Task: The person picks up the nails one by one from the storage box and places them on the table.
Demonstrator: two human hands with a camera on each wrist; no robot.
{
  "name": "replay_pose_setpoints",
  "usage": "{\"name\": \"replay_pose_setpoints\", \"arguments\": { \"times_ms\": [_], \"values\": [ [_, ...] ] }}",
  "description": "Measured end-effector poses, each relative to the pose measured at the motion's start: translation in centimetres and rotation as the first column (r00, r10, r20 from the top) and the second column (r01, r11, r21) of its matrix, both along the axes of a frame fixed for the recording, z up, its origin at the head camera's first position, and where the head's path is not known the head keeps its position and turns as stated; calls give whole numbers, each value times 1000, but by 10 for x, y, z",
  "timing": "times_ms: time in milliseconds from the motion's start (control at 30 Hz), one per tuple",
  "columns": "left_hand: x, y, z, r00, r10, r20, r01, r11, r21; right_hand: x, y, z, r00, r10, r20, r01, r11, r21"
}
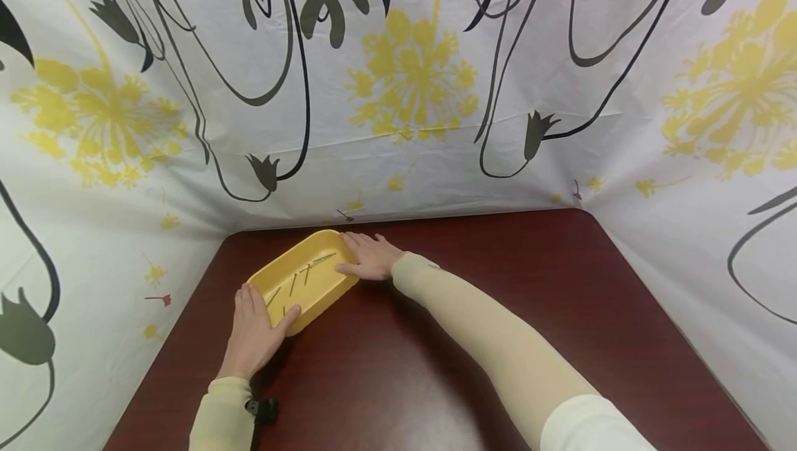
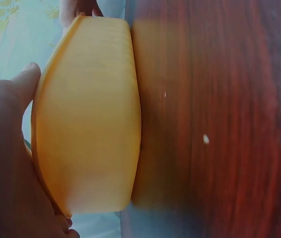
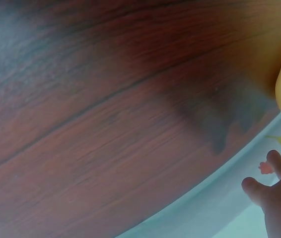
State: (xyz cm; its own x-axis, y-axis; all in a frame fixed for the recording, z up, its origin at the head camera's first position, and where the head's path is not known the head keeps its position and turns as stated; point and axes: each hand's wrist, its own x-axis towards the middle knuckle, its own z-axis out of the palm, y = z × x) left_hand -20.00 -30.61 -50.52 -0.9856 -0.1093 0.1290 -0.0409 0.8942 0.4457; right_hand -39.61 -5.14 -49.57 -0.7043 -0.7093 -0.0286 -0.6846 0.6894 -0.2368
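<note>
A shallow yellow tray [image 1: 317, 313] sits at an angle on the table, near its back left. Several thin, dark, nail-like pieces [image 1: 292, 285] lie scattered inside. My left hand [image 1: 254, 333] holds the near left end, thumb over one side of the rim and fingers along the other. In the left wrist view, the thumb [image 2: 29, 79] lies against the rim and the tray's outer wall [image 2: 88, 114] fills the middle. At the far right end rests my right hand [image 1: 373, 257], its fingers spread and fairly straight and its thumb reaching over the rim.
The table [image 1: 498, 313] is dark reddish wood with rounded back corners. Patterned white cloth [image 1: 423, 181] hangs close behind it and along both sides. A small dark device [image 1: 264, 409] is strapped at my left wrist.
</note>
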Motion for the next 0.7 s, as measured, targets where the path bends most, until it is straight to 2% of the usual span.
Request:
{"name": "replay_pose_setpoints", "arguments": {
  "times_ms": [233,467,700],
  "values": [
    [-3,1,0,999,-46,2,46,999,-6,6,10,1,999,-2,-42,2,1000,6],
    [-7,6,1,998,-41,-44,39,998,-52,12,22,0,995,-5,-104,7,1000,16],
    [-10,11,1,998,-52,-39,48,995,-84,20,32,-1,992,-21,-121,21,1000,4]
  ]
}}
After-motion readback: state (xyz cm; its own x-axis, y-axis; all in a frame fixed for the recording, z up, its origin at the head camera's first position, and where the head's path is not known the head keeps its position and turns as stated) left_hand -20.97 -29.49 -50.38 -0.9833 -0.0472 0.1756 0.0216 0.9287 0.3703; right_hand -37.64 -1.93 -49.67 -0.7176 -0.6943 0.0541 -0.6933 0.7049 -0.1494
